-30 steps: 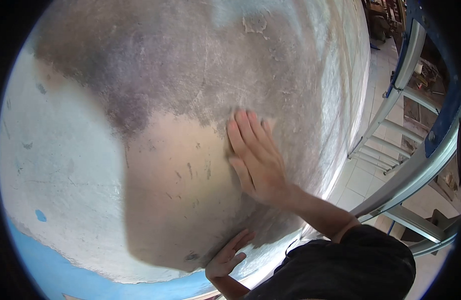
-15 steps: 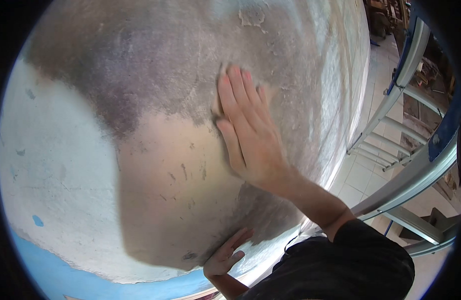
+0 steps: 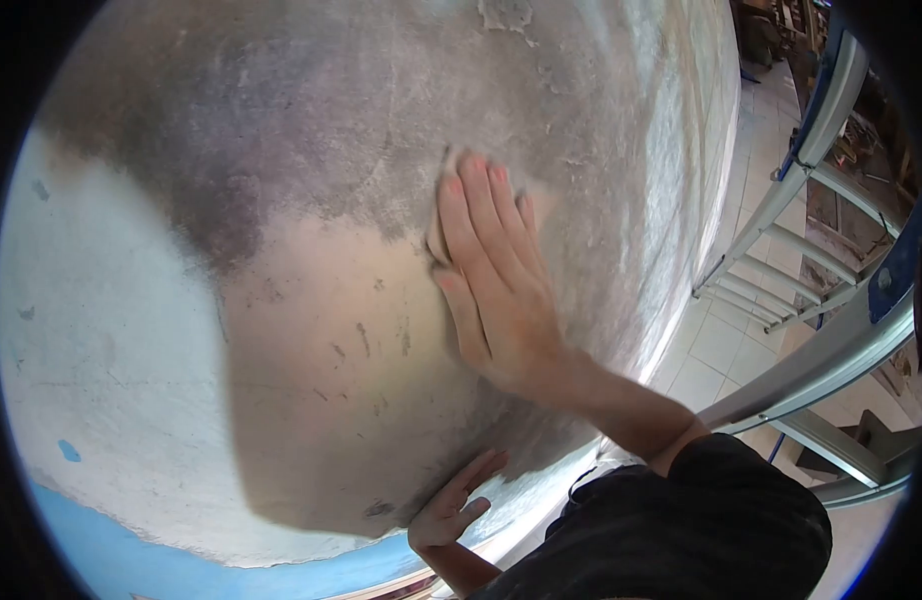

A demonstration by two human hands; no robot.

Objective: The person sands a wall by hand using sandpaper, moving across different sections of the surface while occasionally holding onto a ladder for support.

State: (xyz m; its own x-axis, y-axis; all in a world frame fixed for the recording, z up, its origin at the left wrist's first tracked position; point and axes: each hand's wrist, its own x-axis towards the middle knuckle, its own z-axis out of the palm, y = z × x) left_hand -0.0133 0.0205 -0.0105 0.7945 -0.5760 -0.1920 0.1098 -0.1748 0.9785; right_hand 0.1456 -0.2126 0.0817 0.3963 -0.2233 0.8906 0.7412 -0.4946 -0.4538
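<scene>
- Pressing flat near the middle of the view, the right hand (image 3: 501, 290) covers a tan sheet (image 3: 545, 204), probably sandpaper; corners show at the hand's 11 and 1 o'clock.
- Its fingers are straight and nearly together, pointing toward 12, not curled around anything visible.
- At 6 o'clock, the left hand (image 3: 449, 515) lies beside or against the painted surface (image 3: 306, 405); its fingers are loosely extended with no object visible, though contact is unclear.
- The sheet should be light, thin and bendable, easily creased or torn; it seems best held flat under the fingers, with pressure spread toward both edges.
- The surface looks rigid and dusty, perhaps slippery; its flaking patch (image 3: 506, 14) near 12 seems fragile.
- A blue band (image 3: 111, 548) edges it at 7; a metal ladder (image 3: 834, 105) stands toward 3, over floor tiles (image 3: 718, 343).
</scene>
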